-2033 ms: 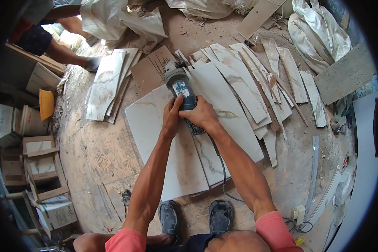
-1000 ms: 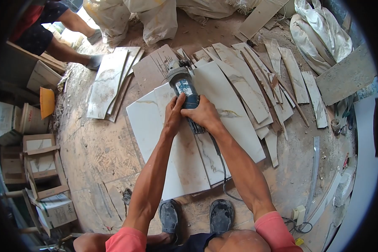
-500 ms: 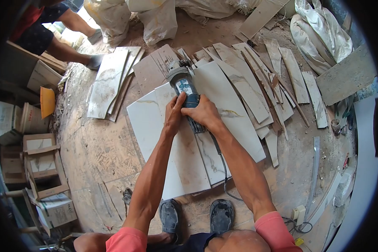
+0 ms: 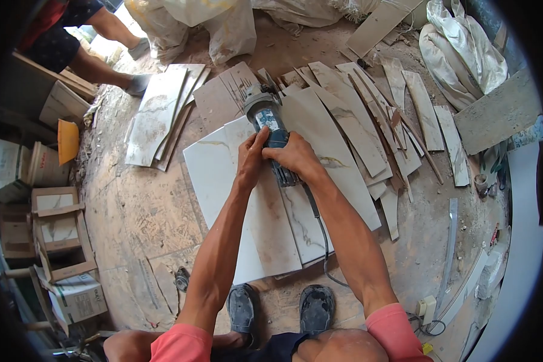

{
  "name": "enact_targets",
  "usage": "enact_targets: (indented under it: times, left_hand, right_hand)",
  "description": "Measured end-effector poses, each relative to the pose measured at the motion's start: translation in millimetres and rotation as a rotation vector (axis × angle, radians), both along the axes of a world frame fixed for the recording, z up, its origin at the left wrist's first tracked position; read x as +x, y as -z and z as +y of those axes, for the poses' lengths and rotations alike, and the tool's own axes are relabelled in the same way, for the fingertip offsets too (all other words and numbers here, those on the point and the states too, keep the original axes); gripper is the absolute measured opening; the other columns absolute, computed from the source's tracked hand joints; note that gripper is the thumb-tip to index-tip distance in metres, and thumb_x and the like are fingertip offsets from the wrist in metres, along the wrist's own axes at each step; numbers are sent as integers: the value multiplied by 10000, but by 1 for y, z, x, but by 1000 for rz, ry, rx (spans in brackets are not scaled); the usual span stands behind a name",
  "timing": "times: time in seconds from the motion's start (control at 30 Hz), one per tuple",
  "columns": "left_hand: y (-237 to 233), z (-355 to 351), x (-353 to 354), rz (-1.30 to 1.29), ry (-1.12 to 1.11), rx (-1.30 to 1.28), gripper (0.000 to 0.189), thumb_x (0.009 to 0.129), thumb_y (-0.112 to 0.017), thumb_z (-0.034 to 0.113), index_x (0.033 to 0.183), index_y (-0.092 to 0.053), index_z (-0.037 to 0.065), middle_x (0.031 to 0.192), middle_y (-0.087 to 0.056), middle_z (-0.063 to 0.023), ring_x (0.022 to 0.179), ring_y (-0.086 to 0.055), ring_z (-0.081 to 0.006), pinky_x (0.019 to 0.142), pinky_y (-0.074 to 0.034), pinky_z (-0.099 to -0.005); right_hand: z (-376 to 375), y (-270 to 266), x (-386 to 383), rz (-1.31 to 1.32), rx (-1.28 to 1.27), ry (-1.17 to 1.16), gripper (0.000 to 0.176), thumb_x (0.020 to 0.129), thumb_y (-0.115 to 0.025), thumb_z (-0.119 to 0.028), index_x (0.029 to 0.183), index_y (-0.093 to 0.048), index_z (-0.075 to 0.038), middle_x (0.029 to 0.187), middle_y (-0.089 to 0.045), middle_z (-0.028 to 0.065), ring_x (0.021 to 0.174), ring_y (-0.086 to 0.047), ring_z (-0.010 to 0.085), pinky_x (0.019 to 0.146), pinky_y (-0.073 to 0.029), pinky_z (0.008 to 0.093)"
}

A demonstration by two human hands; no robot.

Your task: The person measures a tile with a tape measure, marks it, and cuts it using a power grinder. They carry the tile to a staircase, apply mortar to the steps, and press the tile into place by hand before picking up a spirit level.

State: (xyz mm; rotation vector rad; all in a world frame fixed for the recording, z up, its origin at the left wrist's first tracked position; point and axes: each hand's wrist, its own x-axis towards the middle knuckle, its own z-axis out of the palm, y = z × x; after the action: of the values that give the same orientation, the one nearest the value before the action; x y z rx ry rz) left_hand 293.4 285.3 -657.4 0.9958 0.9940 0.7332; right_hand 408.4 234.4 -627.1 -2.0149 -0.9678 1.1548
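Observation:
Both of my hands grip an angle grinder (image 4: 270,123) with a dark blue body and a grey head. My left hand (image 4: 251,158) is closed on the near side of its body, thumb along the casing. My right hand (image 4: 295,158) wraps the body from the right. The grinder's head points away from me, over the far part of a white marble-patterned tile (image 4: 256,241). Its disc is hard to make out. A black cord (image 4: 324,238) runs from its rear down past my right forearm. Another marbled tile (image 4: 338,181) lies on the right.
Cut tile strips (image 4: 344,117) lie heaped to the right, with more tile pieces (image 4: 157,117) at left. Another person's leg (image 4: 105,72) stands at upper left. Sacks (image 4: 229,30) line the back; cardboard boxes (image 4: 78,298) sit at left. A metal straightedge (image 4: 449,247) lies right.
The view has shifted slightly. My hands and the grinder hold nearly the same place over the tile, with the grinder's head a touch further right in view.

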Motion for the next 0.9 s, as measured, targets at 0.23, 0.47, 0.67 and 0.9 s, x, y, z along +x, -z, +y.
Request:
enact_targets:
  times: [0.23, 0.47, 0.67, 0.9]
  left_hand:
    - [-3, -4, 0, 3, -19, 28, 476, 808, -598, 393, 993, -568, -46, 871, -594, -74, 738, -549, -110, 666, -438, -226]
    - [4, -5, -8, 41, 50, 21, 489, 805, -598, 394, 981, -571, -62, 864, -594, -86, 734, -551, -121, 663, -439, -229]
    - [-1, -14, -6, 10, 50, 28, 495, 811, -590, 394, 968, -572, -75, 854, -592, -87, 721, -549, -120, 649, -437, -229]
    - [-7, -26, -7, 36, 39, 39, 510, 807, -590, 408, 962, -573, -78, 855, -593, -95, 720, -553, -126, 652, -443, -232]
  right_hand:
    - [-3, 0, 0, -3, -7, -2, 619, 546, -699, -327, 958, -525, 101, 849, -609, 210, 769, -614, 268, 677, -483, 313]
    - [-15, -10, -2, 37, 2, -21, 628, 544, -704, -325, 952, -526, 118, 846, -610, 220, 769, -618, 273, 673, -481, 310]
    - [-20, -2, -2, 11, 10, -13, 608, 547, -708, -328, 926, -543, 118, 829, -615, 220, 771, -622, 274, 674, -480, 313]
    - [-28, -7, 1, 59, -23, -48, 691, 508, -718, -377, 968, -538, 107, 890, -611, 247, 839, -618, 315, 737, -482, 331]
